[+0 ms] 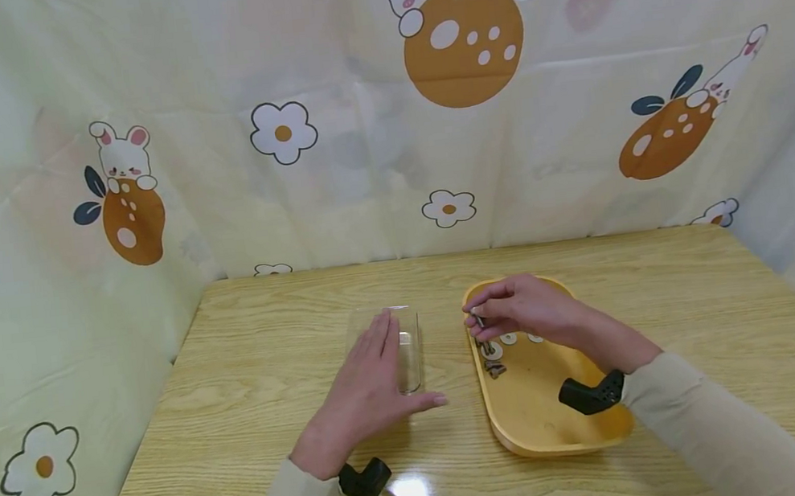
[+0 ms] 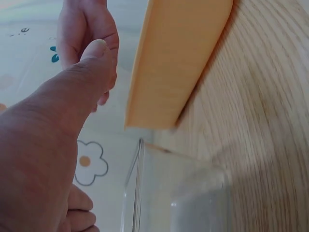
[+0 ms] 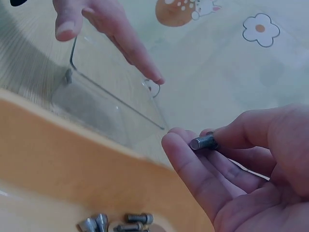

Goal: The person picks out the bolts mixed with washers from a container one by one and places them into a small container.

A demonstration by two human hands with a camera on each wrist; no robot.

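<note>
My right hand pinches a small metal bolt between thumb and fingers, above the far left part of a yellow tray. In the right wrist view the bolt's threaded end points away from the thumb. Below it, several bolts lie in the tray. Flat round washers lie beside them. My left hand is held over a clear rectangular container, its fingers straight and thumb spread to the right. That hand covers much of the container in the head view.
The container stands left of the tray on a wood-grain table. The tray's raised wall stands between its contents and the container. A patterned curtain hangs behind the table and along its sides.
</note>
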